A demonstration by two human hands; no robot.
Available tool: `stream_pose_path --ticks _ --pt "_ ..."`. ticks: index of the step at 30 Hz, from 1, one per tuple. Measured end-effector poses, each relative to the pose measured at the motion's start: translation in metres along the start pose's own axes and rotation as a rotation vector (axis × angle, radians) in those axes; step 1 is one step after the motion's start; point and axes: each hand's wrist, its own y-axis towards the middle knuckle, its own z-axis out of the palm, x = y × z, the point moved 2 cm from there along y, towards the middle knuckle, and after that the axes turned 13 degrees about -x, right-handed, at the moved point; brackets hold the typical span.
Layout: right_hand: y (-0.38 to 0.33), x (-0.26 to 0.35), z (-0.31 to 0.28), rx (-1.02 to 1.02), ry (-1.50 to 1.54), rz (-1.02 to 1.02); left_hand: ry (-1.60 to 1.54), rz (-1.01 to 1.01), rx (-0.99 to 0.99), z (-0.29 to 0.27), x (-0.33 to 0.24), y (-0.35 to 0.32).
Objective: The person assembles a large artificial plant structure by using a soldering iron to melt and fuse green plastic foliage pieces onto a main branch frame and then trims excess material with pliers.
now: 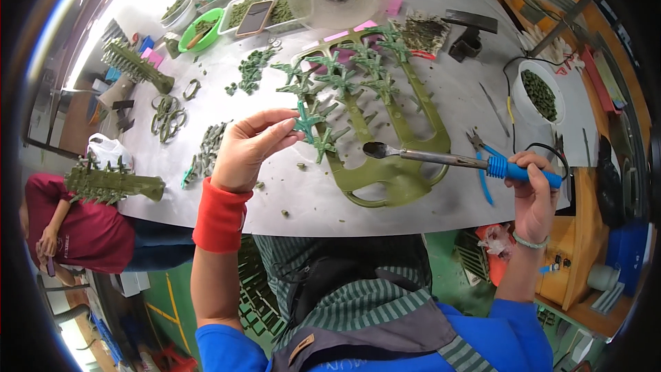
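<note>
My left hand [248, 146], with a red wristband, pinches a small dark-green branched piece [305, 122], wax-like in look. It is held at the left bar of an olive-green frame [396, 182]; whether it touches the frame I cannot tell. Several similar branched pieces [337, 83] stand along the frame's bars. Wrapped around the blue handle of a soldering iron [447, 159] is my right hand [533, 196]. The iron points left, and its dark spoon-shaped tip lies over the frame's lower middle, apart from the left hand.
Pliers [485, 158] and a thin metal tool [497, 109] lie to the right, near a white bowl [551, 89] of green pellets. Small green parts [251, 69] lie left of the frame. A phone [255, 18] rests on tubs at the back. Another person [76, 227] is at left.
</note>
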Motion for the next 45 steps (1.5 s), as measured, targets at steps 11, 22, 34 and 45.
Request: stream_pose_path --ticks 11,22,34,45 --pt "0.015 -0.008 -0.001 -0.038 0.002 -0.015 0.1 -0.119 0.226 0.041 0.006 0.042" --pt "0.013 -0.007 -0.01 -0.022 0.064 -0.01 -0.125 -0.004 -0.2 -0.072 0.034 0.021" --pt "0.01 -0.004 -0.006 0.002 0.027 -0.023 0.695 0.27 -0.19 -0.091 0.087 0.007" --pt "0.006 -0.003 0.005 -0.001 0.001 -0.049 0.752 0.603 -0.242 -0.037 0.016 -0.005"
